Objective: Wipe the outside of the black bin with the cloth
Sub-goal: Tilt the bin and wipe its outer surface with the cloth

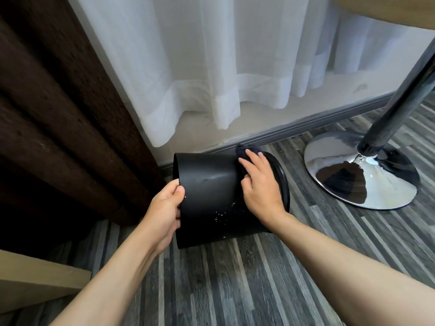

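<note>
You have the black bin [211, 198] tipped on its side over the striped floor [235, 290], left of the chrome table base [360, 172]. Your left hand [162, 215] grips the bin's left end, thumb on the wall. Your right hand [261, 184] presses the dark cloth [244, 151] flat near its right end, fingers spread.

Under your hands the black bin [211, 191] looks like smooth plastic with a soft satin sheen, flecked with pale specks low on its wall. The cloth [247, 150] you press on it is dark, soft and matt. The floor [235, 278] shows grey wood-grain planks with a low sheen. To your right, the stand base [353, 175] is mirror-polished chrome. The sheer curtain [211, 67] is thin white fabric; the brown drape [58, 102] looks thick and nubbly.
</note>
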